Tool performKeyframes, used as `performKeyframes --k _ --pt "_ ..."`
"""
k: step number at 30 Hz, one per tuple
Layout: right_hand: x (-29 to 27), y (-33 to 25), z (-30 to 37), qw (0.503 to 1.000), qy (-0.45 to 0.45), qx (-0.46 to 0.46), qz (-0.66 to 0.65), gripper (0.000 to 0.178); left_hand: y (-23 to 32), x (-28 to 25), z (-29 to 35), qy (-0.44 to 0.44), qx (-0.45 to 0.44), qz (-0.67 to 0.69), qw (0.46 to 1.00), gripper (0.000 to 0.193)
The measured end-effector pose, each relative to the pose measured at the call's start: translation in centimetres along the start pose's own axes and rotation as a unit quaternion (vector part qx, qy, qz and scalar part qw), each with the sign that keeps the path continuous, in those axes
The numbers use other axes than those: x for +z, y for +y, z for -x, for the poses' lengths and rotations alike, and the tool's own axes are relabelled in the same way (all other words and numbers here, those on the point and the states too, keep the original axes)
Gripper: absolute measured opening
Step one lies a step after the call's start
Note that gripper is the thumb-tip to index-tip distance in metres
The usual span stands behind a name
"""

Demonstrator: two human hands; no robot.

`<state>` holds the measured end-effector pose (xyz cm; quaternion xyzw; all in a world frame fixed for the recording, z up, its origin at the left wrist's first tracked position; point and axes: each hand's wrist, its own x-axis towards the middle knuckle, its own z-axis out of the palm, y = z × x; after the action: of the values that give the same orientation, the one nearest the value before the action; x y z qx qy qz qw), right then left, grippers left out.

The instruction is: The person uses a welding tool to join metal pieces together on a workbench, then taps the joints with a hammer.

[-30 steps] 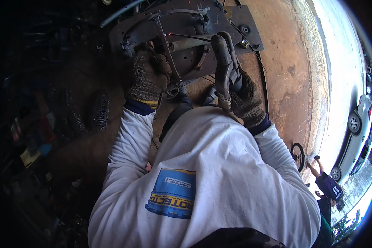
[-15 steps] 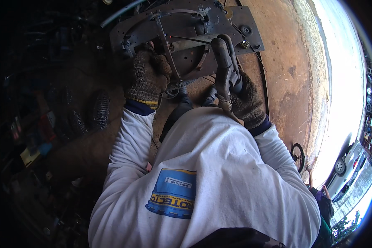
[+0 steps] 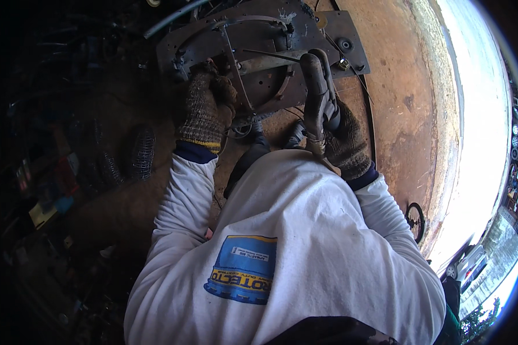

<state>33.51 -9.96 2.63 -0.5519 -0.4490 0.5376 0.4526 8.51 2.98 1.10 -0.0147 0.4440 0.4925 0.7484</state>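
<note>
My right hand [image 3: 347,142], in a brown knitted glove, grips a welding electrode holder [image 3: 315,98]. A thin dark electrode [image 3: 270,54] sticks out of its jaws to the left, over the workpiece. Its tip is above the metal with no arc showing. My left hand [image 3: 204,106], gloved the same with a yellow-striped cuff, is at the left end of the dark steel plate [image 3: 259,98]. Its fingers are curled round something I cannot make out. On the plate are a curved strip, an upright flat bar [image 3: 231,63] and a round light tube [image 3: 267,62] across the middle.
A black cable [image 3: 369,121] runs down the brown ground right of the plate. Wire coils [image 3: 143,152] lie in the dark clutter at left. A small wheel [image 3: 414,222] stands at right. Beyond the bright ground is a parked vehicle [image 3: 469,264].
The electrode tip, glowing red before, is now dark. The electrode and holder have shifted slightly right and down in the picture. The person at the right edge is now mostly out of sight.
</note>
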Motion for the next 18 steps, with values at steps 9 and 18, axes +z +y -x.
performKeyframes --k 9,18 --pt "0.6 -1.9 0.0 1.0 -0.016 -0.001 -0.003 0.06 0.3 0.4 1.0 -0.059 -0.036 -0.011 0.998 0.015" --pt "0.6 -1.4 0.1 1.0 0.007 0.003 0.021 0.059 0.1 -0.8 0.2 -0.09 -0.041 0.035 0.994 0.011"
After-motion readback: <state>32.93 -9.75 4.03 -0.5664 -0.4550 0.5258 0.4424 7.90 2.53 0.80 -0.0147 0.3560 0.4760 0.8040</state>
